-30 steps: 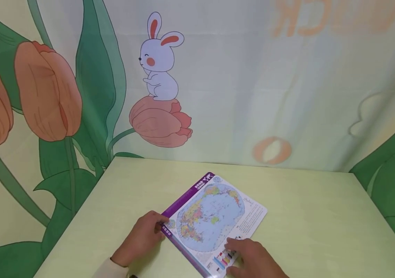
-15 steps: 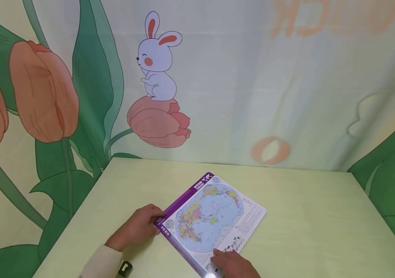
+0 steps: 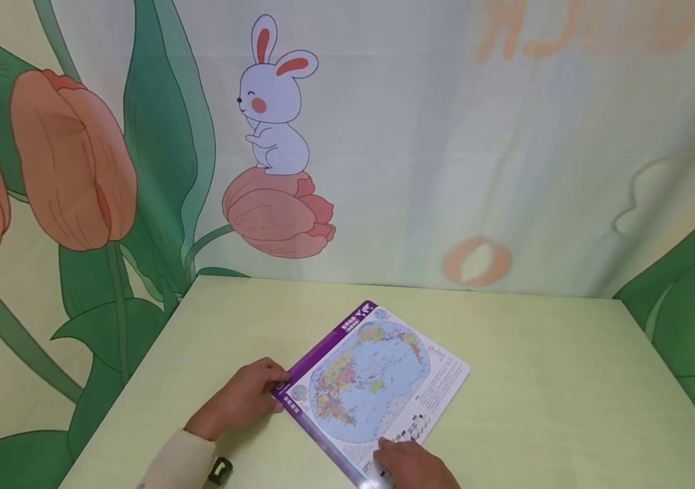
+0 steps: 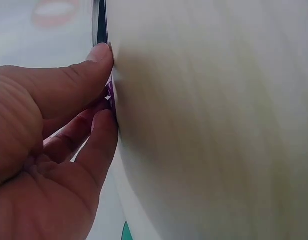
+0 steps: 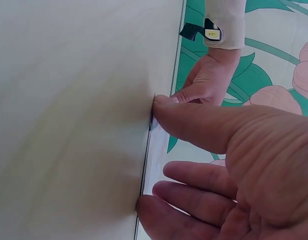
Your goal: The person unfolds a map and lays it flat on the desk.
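A flat, rounded-corner world map board (image 3: 384, 367) with a purple band along one side lies turned at an angle on the pale table. My left hand (image 3: 243, 401) holds its left corner, with the index finger along the purple edge and the thumb at the lower edge. In the left wrist view the thumb and fingertips (image 4: 101, 52) meet the thin edge. At the near corner, my right hand (image 3: 414, 465) has its fingertips over the printed legend. The right wrist view shows the right thumb (image 5: 166, 107) and a fingertip set apart along the edge.
Pale yellow table (image 3: 555, 380) extends on both sides of the board. Behind it hangs a cloth backdrop (image 3: 396, 149) printed with tulips and a rabbit. A black strap piece (image 3: 221, 471) sits by the left sleeve (image 3: 179, 462).
Since a second ago my right hand has slid left and down toward the near corner. My left hand has shifted slightly left and up, uncovering more of the purple corner. The board stays nearly in place.
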{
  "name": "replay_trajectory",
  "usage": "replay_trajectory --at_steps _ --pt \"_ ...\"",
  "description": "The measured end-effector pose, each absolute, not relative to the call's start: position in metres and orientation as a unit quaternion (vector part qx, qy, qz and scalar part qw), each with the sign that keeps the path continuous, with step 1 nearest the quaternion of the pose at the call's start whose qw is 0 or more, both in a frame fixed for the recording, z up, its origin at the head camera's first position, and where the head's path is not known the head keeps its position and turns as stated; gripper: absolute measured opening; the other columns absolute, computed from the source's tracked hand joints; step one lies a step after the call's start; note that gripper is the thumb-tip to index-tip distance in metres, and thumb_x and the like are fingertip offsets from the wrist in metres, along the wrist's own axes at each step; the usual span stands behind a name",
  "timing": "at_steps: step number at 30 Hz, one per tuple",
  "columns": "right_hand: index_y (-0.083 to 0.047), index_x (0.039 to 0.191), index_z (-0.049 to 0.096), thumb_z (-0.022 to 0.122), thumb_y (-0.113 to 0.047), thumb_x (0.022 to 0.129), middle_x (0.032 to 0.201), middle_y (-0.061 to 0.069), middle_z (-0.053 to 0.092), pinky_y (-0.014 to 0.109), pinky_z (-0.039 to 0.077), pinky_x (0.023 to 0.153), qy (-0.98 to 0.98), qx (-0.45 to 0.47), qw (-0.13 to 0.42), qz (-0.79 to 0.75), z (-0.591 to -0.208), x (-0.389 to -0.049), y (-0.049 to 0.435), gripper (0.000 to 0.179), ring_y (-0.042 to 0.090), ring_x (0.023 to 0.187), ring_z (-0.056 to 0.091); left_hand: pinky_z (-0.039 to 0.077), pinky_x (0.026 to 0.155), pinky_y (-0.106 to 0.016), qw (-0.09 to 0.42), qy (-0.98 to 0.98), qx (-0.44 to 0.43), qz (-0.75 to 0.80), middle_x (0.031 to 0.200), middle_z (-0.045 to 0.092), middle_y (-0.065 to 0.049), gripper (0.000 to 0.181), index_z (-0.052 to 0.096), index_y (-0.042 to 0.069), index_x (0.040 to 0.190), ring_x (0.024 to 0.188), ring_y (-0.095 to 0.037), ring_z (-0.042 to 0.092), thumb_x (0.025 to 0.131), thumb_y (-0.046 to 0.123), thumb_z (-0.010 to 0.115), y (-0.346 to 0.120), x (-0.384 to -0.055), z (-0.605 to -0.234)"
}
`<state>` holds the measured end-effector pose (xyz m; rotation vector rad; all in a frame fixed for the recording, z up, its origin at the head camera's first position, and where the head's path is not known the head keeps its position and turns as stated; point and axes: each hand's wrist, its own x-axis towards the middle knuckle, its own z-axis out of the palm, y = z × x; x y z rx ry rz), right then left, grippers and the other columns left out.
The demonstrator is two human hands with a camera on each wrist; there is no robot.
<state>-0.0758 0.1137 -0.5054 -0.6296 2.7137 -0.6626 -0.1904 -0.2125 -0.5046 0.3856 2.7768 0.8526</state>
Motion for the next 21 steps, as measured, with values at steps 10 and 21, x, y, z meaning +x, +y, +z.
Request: replay_trajectory --at_steps 10,21 --pt "-0.005 0.127 0.073 0.078 -0.078 0.076 0.138 0.016 0.070 0.051 0.058 0.098 0.949 -0.200 0.099 -0.222 -0.502 -0.075 0.117 0.088 0.038 0.123 0.067 0.058 0.091 -0.036 0.102 0.938 0.157 0.292 0.110 0.065 -0.001 0.045 0.075 0.003 0.129 0.098 -0.013 0.061 0.085 0.002 0.085 -0.211 -0.183 -0.500" --pt "-0.006 0.128 0.071 0.087 -0.051 0.081 0.139 0.015 0.069 0.055 0.056 0.101 0.950 -0.171 0.120 -0.231 -0.499 -0.085 0.138 0.067 0.039 0.127 0.065 0.048 0.075 -0.028 0.092 0.940 0.164 0.286 0.097 0.060 -0.002 0.047 0.075 -0.001 0.125 0.086 -0.015 0.053 0.082 0.008 0.089 -0.201 -0.162 -0.498"
